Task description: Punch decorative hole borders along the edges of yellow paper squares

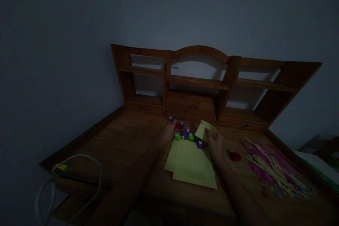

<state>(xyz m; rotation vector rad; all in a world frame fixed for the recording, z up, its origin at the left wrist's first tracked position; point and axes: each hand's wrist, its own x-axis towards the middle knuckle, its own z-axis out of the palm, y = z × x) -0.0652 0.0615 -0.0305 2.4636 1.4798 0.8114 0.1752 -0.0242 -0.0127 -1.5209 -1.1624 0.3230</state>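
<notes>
Pinching yellow card [201,130] in fingers of right hand [216,144], right of lower centre. Holding left hand [167,131] beside colourful toys [177,137], lower centre; can't tell finger grip.

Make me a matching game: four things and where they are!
Things
1. small pale-yellow paper card
2. large pale-yellow paper sheets
3. thin looping white cable
4. thin pale-yellow strips

Places
A. toward the right edge of the wooden desk
B. in the right hand
C. by its left front corner
D. by its front edge's middle

Pairs: 1-B, 2-D, 3-C, 4-A
</notes>
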